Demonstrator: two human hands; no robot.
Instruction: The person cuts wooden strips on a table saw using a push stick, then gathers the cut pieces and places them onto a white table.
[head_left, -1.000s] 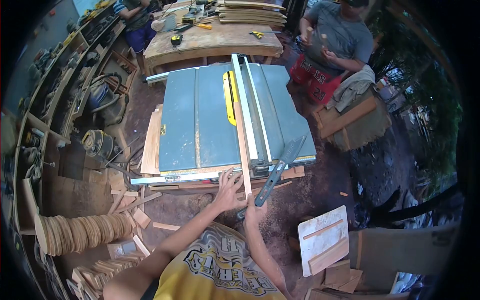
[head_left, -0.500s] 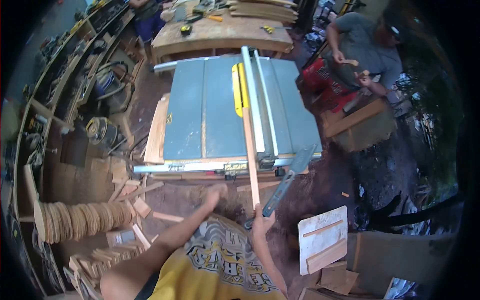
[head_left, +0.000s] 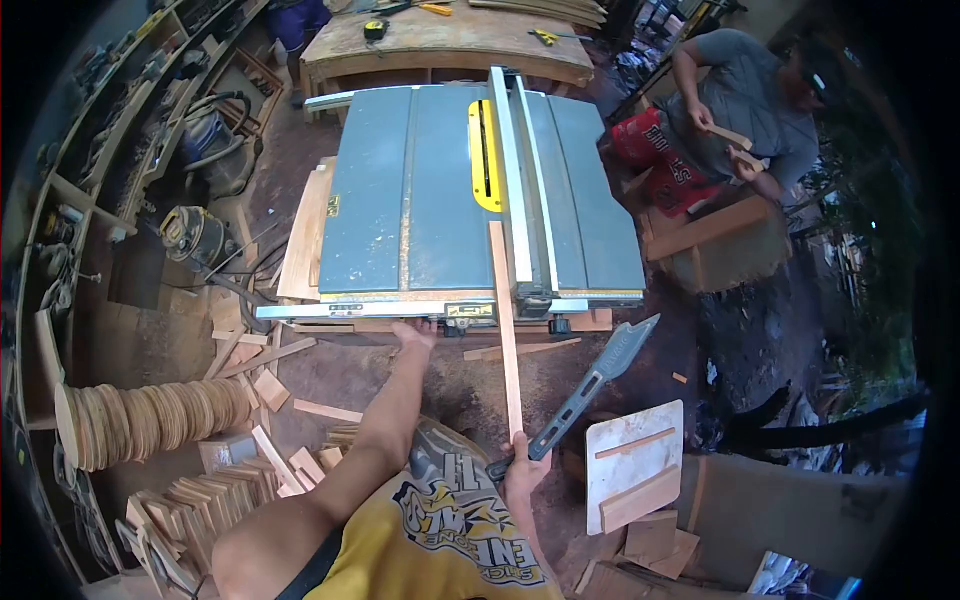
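Note:
A table saw (head_left: 450, 200) with a blue-grey top, a yellow insert (head_left: 484, 160) and a metal rip fence (head_left: 515, 180) stands before me. My right hand (head_left: 524, 466) is closed around the near end of a long thin wood strip (head_left: 506, 340) and the handle of a grey push stick (head_left: 590, 385). The strip's far end lies on the saw top beside the fence, just short of the insert. The push stick slants up to the right. My left hand (head_left: 415, 334), fingers stretched out, is at the saw's front rail (head_left: 385, 311); its fingertips are partly hidden there.
A co-worker (head_left: 745, 110) sits at the right, holding small wood pieces. Behind the saw is a workbench (head_left: 450, 50) with a tape measure (head_left: 375, 30). Stacked wooden discs (head_left: 150, 425), wood offcuts (head_left: 225, 500) and a shop vacuum (head_left: 195, 240) are at the left. A white board (head_left: 632, 455) leans at the right.
The wood strip has come back toward me, its far end now off the yellow insert. My left hand has moved forward to the front rail. The view has shifted slightly.

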